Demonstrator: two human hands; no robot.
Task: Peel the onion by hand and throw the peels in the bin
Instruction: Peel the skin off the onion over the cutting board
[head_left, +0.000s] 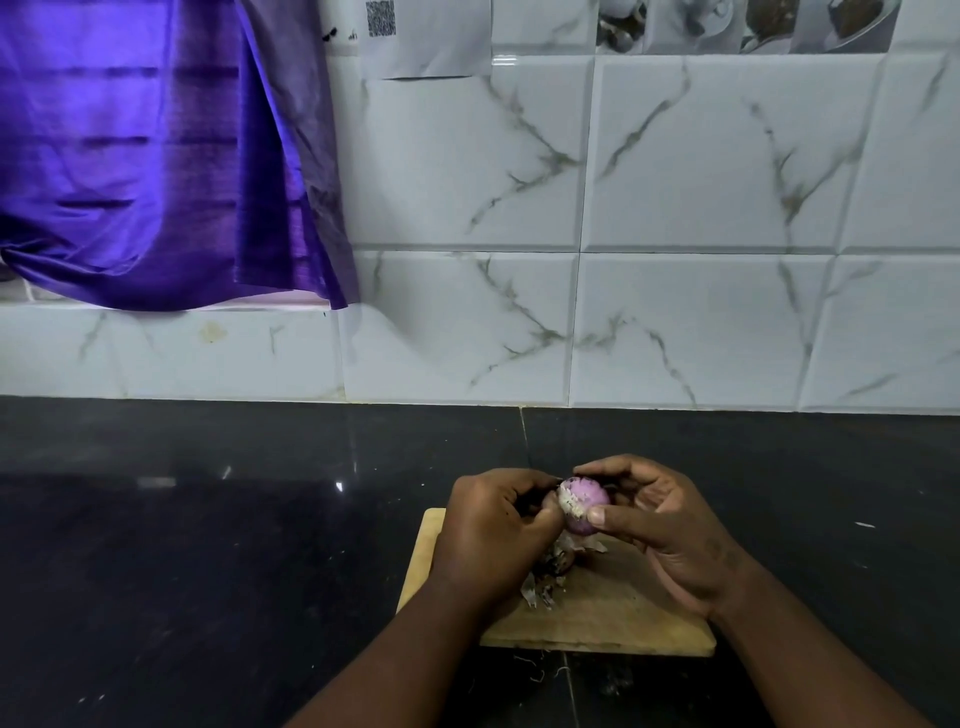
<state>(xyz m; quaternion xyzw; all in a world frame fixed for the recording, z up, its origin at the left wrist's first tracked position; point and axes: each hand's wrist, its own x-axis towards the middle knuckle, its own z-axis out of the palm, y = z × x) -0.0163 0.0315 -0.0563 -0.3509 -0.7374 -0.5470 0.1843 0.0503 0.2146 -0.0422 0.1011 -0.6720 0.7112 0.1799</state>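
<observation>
Onion (584, 503) gripped by both hands | wooden board (613, 618) | black counter (208, 545) | marble-tiled wall (675, 208)

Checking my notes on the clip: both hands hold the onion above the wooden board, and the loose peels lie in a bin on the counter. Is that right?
Not quite. The head view shows the peels lying on the wooden board, under the hands; no bin is in view. The rest stands: left hand and right hand both hold the onion above the board.
</observation>
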